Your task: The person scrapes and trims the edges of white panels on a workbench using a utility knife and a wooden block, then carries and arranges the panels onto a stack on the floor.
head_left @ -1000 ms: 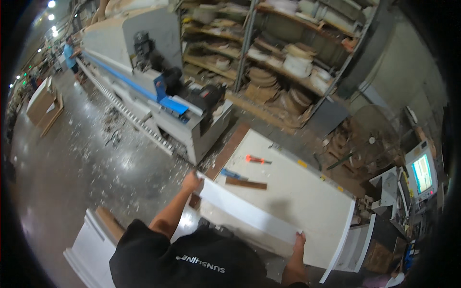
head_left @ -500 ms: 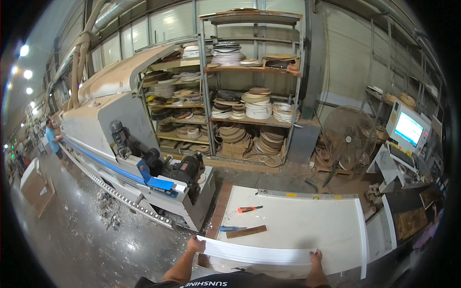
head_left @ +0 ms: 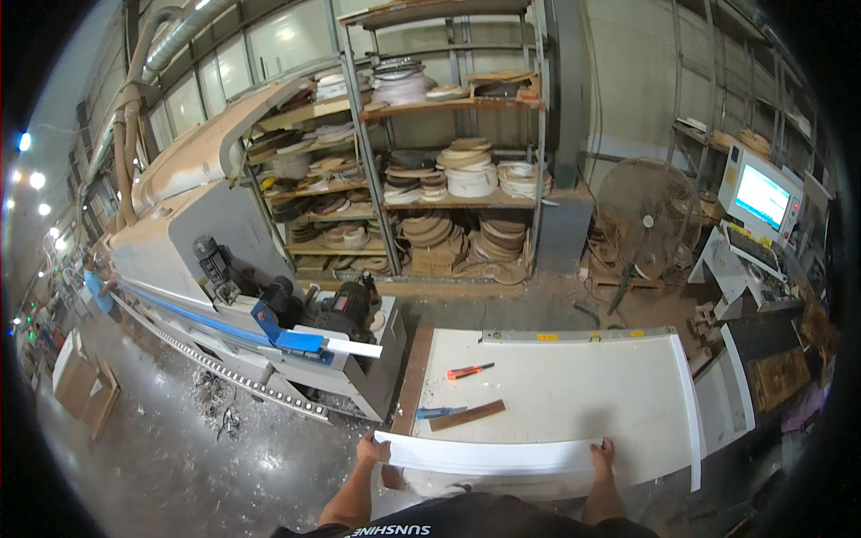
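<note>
Long white panel (head_left: 489,455) low centre of frame, held flat above near edge of tabletop (head_left: 628,403). Left hand (head_left: 369,448) closed on its left end, right hand (head_left: 602,453) closed on right end. Risks: thin panel sags mid-span; end-only grip may slip; lowered carelessly, lands on orange knife (head_left: 470,370) or wood strip (head_left: 466,415)
</note>
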`<action>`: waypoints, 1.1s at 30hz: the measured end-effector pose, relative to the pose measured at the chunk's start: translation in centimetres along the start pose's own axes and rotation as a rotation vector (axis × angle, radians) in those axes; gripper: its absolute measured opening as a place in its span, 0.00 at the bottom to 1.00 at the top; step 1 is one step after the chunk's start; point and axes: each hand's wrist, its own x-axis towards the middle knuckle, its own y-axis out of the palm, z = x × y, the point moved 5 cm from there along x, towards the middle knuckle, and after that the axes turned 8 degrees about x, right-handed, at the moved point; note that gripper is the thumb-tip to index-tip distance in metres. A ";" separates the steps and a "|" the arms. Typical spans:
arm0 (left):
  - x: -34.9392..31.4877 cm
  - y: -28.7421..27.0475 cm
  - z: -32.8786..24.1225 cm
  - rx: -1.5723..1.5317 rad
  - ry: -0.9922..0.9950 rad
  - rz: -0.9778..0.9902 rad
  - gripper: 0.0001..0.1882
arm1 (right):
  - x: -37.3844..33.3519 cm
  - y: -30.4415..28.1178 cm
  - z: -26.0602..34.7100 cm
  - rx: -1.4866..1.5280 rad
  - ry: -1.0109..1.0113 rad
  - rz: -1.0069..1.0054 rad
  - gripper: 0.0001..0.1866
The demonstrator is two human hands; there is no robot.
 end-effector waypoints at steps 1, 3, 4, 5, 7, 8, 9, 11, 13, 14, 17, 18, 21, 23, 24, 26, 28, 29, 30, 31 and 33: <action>0.0 0.3 0.8 -0.045 0.029 -0.019 0.37 | 0.0 -0.3 -0.9 0.151 -0.042 0.039 0.35; 0.8 -0.2 0.9 -0.058 0.079 -0.072 0.35 | -1.1 1.2 -0.9 0.190 0.043 0.065 0.36; 1.0 -0.4 1.1 -0.058 0.085 -0.082 0.34 | -1.4 1.5 -0.3 0.215 0.097 0.076 0.36; 0.7 -0.1 1.2 -0.003 0.088 -0.092 0.33 | -1.3 1.0 0.0 0.210 0.061 0.047 0.36; 0.1 -0.6 0.1 0.030 0.104 -0.095 0.32 | -1.2 1.0 0.4 0.152 -0.003 0.036 0.35; -0.2 -1.0 -1.0 0.003 0.122 -0.087 0.32 | -1.3 0.7 0.6 0.098 -0.034 0.047 0.34; 0.0 -0.7 -1.6 0.011 0.125 -0.060 0.34 | -1.2 0.2 -0.9 0.128 -0.051 0.029 0.37; 0.8 0.1 -0.4 -0.026 0.131 -0.063 0.38 | -1.2 -0.3 -1.3 0.155 -0.079 0.034 0.39; 0.6 -1.0 0.0 -0.038 0.123 -0.132 0.40 | -2.1 0.5 1.8 0.124 -0.057 0.000 0.46; -0.4 -0.9 -0.8 -0.033 0.116 -0.161 0.40 | -2.8 0.3 3.1 0.101 -0.044 0.000 0.46; -3.2 -1.6 -1.7 -0.120 0.146 -0.335 0.30 | -5.5 1.0 9.0 -0.413 -0.357 -0.166 0.54; -4.1 -2.0 -2.7 -0.133 0.193 -0.410 0.27 | -7.0 2.2 10.7 -0.429 -0.463 -0.145 0.55; -6.4 -1.8 -5.4 -0.103 0.310 -0.454 0.22 | -13.5 8.1 15.5 -0.346 -0.675 0.080 0.57; -7.3 -1.9 -7.3 -0.067 0.435 -0.463 0.19 | -18.2 11.8 19.2 -0.333 -0.697 0.280 0.57; -7.3 -1.8 -8.0 -0.069 0.437 -0.445 0.19 | -20.1 13.1 20.3 -0.325 -0.694 0.373 0.57; -6.9 -1.9 -10.0 -0.072 0.543 -0.422 0.20 | -23.0 14.6 21.9 -0.357 -0.685 0.470 0.57; -5.2 -2.5 -12.5 -0.082 0.569 -0.357 0.21 | -24.0 14.4 23.6 -0.338 -0.658 0.510 0.56; -3.7 -2.6 -13.7 -0.030 0.657 -0.335 0.24 | -24.2 14.2 23.5 -0.372 -0.653 0.527 0.55; -2.1 -2.7 -14.7 0.021 0.743 -0.313 0.26 | -24.6 14.0 23.4 -0.407 -0.648 0.546 0.54; 0.1 -2.7 -15.8 0.099 0.795 -0.319 0.30 | -24.6 13.4 23.4 -0.412 -0.623 0.525 0.51; 5.7 -3.2 -17.5 0.273 0.866 -0.351 0.37 | -24.6 12.2 22.7 -0.444 -0.569 0.506 0.49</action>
